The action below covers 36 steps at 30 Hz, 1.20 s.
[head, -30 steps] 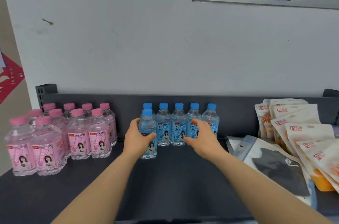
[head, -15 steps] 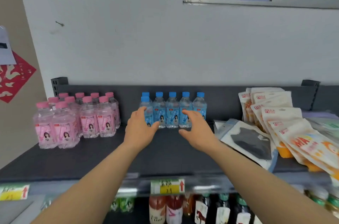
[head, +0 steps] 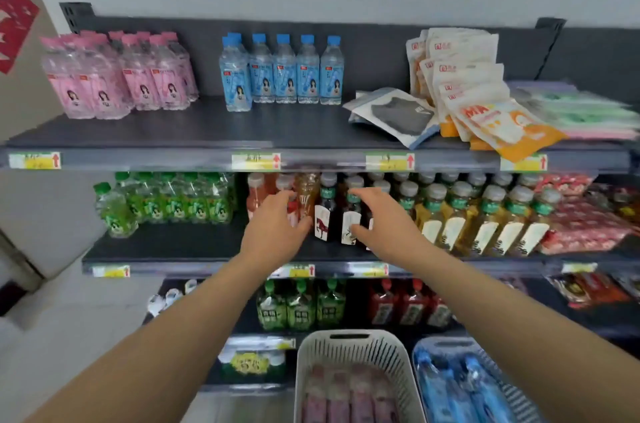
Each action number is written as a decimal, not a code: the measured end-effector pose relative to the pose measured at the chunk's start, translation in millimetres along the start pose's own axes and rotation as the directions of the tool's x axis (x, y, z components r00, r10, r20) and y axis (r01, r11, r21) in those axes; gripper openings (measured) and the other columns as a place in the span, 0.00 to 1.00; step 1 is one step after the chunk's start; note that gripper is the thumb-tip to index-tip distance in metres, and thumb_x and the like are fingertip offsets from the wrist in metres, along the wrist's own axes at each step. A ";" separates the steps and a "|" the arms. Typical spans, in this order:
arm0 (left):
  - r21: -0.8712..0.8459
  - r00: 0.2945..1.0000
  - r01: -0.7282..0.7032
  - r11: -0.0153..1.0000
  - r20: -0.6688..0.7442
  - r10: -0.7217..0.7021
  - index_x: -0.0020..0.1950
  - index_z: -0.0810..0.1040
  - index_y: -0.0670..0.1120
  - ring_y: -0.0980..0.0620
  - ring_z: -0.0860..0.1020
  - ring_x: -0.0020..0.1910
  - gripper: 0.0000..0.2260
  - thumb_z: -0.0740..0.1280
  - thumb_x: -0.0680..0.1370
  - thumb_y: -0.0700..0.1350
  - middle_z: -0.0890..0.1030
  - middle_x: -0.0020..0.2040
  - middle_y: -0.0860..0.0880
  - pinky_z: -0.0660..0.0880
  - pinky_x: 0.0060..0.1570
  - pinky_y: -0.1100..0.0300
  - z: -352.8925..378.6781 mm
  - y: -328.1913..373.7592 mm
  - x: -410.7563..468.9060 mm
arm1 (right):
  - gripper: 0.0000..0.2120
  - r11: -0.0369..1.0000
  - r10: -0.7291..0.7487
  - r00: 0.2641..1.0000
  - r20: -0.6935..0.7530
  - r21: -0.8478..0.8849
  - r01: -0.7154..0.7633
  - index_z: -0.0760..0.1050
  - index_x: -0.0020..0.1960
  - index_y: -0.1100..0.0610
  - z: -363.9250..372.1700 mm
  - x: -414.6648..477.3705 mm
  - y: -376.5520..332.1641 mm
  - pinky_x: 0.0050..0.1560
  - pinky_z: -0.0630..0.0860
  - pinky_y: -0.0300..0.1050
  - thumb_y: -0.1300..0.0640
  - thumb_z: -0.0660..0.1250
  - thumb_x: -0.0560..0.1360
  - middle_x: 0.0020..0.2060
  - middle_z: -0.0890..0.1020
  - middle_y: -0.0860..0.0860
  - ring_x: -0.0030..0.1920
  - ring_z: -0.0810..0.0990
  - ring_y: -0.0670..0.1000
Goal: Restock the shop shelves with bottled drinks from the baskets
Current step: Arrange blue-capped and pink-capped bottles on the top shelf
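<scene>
Two hands: left hand point(head: 273, 232) and right hand point(head: 381, 221), both one tier below the top shelf point(head: 173, 131); fingers apart, loosely bent, holding nothing.
Blue-capped bottles point(head: 284, 76): upright on the top shelf, mid-length; one stands forward at the row's left end.
Pink-capped bottles point(head: 138, 76): top shelf, left end.
Dark bottles point(head: 325, 214): one tier down, just behind the hands; contact unclear.
White basket point(head: 346, 339), blue basket point(head: 446, 341): well below the top shelf, side by side, bottles lying inside.

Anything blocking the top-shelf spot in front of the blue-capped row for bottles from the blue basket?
Nothing visible does: right of the front blue bottle the top shelf lies bare before the row; the grey pouch sits further right.
</scene>
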State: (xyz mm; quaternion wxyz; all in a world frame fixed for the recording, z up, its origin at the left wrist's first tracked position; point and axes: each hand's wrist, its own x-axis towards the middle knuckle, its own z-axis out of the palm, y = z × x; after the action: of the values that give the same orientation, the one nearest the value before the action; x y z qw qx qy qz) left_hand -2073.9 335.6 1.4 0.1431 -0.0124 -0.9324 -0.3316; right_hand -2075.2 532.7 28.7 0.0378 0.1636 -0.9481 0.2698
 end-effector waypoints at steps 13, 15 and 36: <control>0.026 0.856 0.322 0.946 0.419 -0.303 0.63 0.73 0.42 0.46 0.78 0.53 0.20 0.68 0.76 0.50 0.80 0.55 0.45 0.72 0.48 0.59 155.9 -51.0 -143.1 | 0.29 0.940 0.316 0.884 0.343 0.017 -0.342 0.62 0.74 0.55 132.4 -143.8 117.1 0.65 0.64 0.40 0.57 0.67 0.76 0.70 0.67 0.53 0.69 0.68 0.52; 0.057 0.823 0.347 0.936 0.460 -0.333 0.61 0.74 0.42 0.47 0.77 0.51 0.18 0.68 0.76 0.51 0.80 0.55 0.46 0.71 0.45 0.62 173.2 -63.5 -160.1 | 0.25 0.930 0.322 0.858 0.400 0.035 -0.366 0.67 0.70 0.55 155.1 -158.5 129.4 0.52 0.69 0.34 0.62 0.67 0.74 0.64 0.73 0.55 0.59 0.75 0.51; 0.219 0.617 0.462 0.859 0.616 -0.489 0.41 0.71 0.48 0.55 0.74 0.33 0.08 0.58 0.79 0.40 0.78 0.40 0.48 0.71 0.27 0.65 281.6 -148.9 -254.3 | 0.29 0.753 0.603 0.533 0.593 -0.202 -0.627 0.64 0.65 0.57 293.6 -234.3 199.3 0.48 0.80 0.47 0.55 0.74 0.70 0.52 0.79 0.54 0.50 0.81 0.54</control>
State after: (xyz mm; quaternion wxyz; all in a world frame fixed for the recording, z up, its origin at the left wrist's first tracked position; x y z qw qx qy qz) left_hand -1920.5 412.9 -368.2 -0.2837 0.1229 -0.8978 -0.3136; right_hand -1915.2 606.4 -358.4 -0.3788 -0.0997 -0.8954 0.2118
